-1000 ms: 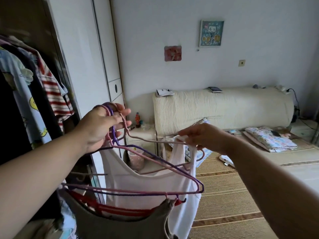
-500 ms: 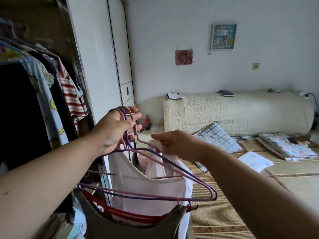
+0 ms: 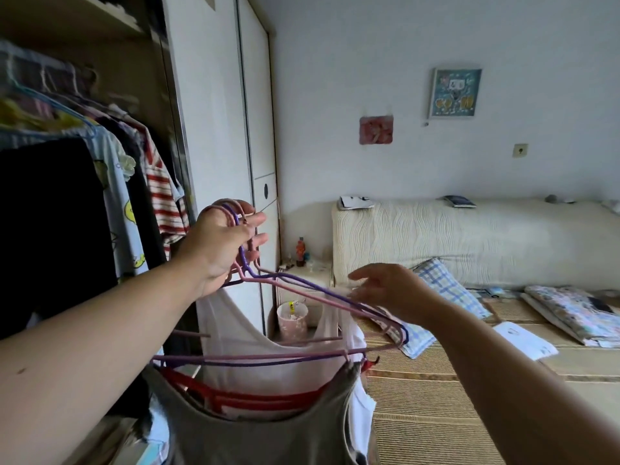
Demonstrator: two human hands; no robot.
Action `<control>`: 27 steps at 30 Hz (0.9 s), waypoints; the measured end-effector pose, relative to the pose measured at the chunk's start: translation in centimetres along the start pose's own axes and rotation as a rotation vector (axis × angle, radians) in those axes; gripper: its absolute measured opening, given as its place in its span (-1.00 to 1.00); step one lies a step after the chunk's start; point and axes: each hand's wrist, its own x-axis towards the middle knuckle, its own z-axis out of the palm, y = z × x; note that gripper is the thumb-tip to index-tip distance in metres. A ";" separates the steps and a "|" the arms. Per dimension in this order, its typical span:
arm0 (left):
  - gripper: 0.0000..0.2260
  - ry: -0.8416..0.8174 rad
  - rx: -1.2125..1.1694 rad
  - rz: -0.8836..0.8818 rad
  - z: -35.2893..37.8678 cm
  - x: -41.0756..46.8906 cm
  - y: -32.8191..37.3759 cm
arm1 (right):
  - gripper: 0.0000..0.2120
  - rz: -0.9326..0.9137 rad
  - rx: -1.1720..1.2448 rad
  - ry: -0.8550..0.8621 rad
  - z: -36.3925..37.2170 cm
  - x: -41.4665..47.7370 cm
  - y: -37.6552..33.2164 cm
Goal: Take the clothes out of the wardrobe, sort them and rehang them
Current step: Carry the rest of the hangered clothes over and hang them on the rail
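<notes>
Gripping hanger hooks in left hand (image 3: 221,250), fingers curled round the whole bunch, raised in front of the open wardrobe (image 3: 100,95). Carrying pink and purple wire hangers (image 3: 312,297), plus a red hanger (image 3: 248,396) lower down. Hanging off them: white tank top (image 3: 268,360) behind, grey-brown top (image 3: 268,431) in front, nearest the camera. Holding right hand (image 3: 396,293) out, fingers loosely spread, gripping nothing, just beside the hangers' right shoulder. Motion-blurred there; cannot tell whether fingertips touch the white strap. On the wardrobe rail: black garment (image 3: 50,229), pale-blue printed tee (image 3: 120,203), red-striped shirt (image 3: 164,199). Behind: checked pillow (image 3: 446,290) on a woven mat (image 3: 436,414).
</notes>
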 end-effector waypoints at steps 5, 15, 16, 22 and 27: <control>-0.74 0.016 -0.057 0.026 0.5 0.4 1.0 | -0.71 0.209 0.606 -0.101 -0.8 -3.6 5.9; -0.77 0.000 -0.063 0.038 2.0 1.3 2.3 | -0.88 0.210 0.821 -0.146 1.2 -4.6 6.9; -0.77 -0.008 -0.068 0.036 2.1 1.4 2.4 | -0.79 0.171 0.818 -0.098 0.9 -4.4 6.7; -0.74 0.003 -0.067 0.043 2.2 1.5 2.7 | -0.75 0.158 0.634 0.161 0.1 -2.7 5.8; -0.72 0.035 -0.040 0.054 2.9 1.6 2.2 | -0.74 0.089 0.627 0.266 0.2 -2.2 6.1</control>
